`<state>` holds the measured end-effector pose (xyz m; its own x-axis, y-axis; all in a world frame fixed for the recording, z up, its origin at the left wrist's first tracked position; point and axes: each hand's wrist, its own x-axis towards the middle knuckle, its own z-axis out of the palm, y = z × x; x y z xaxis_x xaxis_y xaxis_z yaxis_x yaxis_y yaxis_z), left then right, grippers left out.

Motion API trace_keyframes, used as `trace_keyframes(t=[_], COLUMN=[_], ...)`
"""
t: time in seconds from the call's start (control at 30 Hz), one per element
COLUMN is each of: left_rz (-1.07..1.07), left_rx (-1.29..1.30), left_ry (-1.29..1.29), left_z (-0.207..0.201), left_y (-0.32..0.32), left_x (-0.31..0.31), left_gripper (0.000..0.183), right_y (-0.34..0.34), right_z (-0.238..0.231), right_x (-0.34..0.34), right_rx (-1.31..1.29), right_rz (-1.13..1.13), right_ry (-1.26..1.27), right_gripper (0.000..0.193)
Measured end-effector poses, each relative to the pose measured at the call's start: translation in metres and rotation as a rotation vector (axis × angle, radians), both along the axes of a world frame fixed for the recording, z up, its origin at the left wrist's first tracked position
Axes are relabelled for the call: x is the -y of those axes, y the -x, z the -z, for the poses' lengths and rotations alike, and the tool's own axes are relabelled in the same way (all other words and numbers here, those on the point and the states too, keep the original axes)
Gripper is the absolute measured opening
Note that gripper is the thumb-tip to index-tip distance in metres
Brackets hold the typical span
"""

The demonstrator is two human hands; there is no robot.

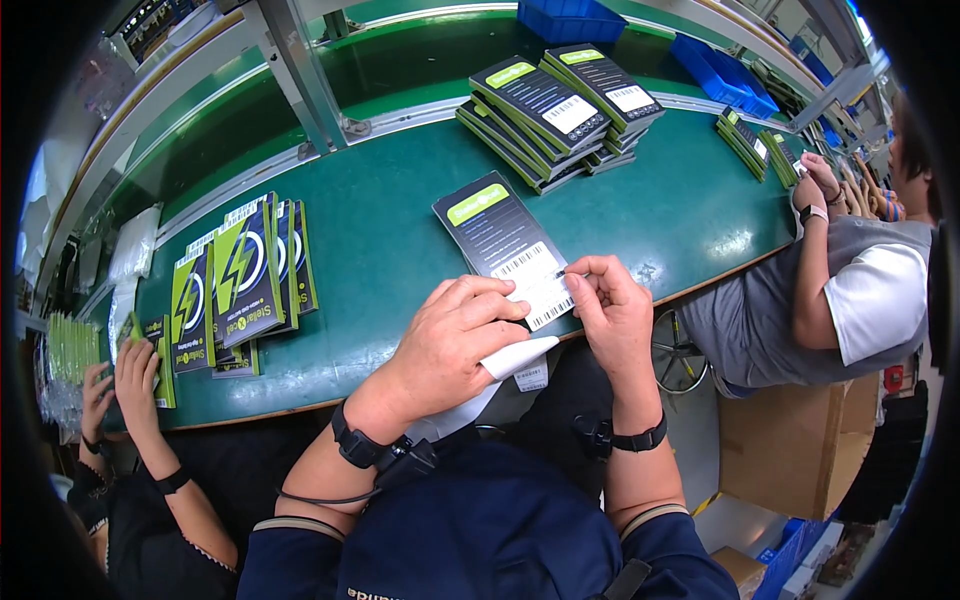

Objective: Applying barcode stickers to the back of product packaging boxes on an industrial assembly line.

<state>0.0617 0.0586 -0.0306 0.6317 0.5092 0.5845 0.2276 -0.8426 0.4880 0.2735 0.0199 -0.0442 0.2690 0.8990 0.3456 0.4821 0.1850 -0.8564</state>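
A flat black and green battery box (pixel 490 215) lies on the green table in front of me. A white barcode label (pixel 535 283) is on its near end. My left hand (pixel 450 345) is closed, its bent fingertips at the label's left side, with a strip of white label paper (pixel 520 357) held under the fingers and hanging past the table edge. With thumb and forefinger pinched together, my right hand (pixel 612 305) grips the right edge of the label. Whether the label's right edge is stuck down is hidden by the fingertips.
Stacked boxes (pixel 540 110) stand behind the one before me; more boxes (pixel 240 275) are piled to the left. Co-workers' hands (pixel 135 375) handle boxes at the left and others (pixel 815 185) at the right. Blue bins (pixel 725 75) sit beyond the metal rail.
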Motion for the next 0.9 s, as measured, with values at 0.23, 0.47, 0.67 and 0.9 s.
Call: trace_keyframes(t=[0.23,0.47,0.67,0.9], left_rz=[0.002,0.008,0.014,0.01], left_rx=[-0.032,-0.034,-0.052,-0.003], left_ry=[-0.009,-0.001,0.019,0.022], left_z=[0.0002,0.0013,0.0005,-0.0001], left_y=[0.0021,0.0025,0.0038,0.0023], left_x=[-0.0004,-0.0003,0.0014,0.0035], left_gripper=[0.021,0.021,0.018,0.015], right_y=[0.0015,0.0015,0.0018,0.0032], right_z=[-0.0019,-0.0017,0.0012,-0.0004], right_x=[0.0004,0.0,-0.001,-0.0012], right_rx=[0.019,0.046,0.038,0.015], right_rz=[0.005,0.012,0.026,0.033], right_ry=[-0.023,-0.02,-0.003,0.001], right_gripper=[0.006,0.006,0.006,0.005])
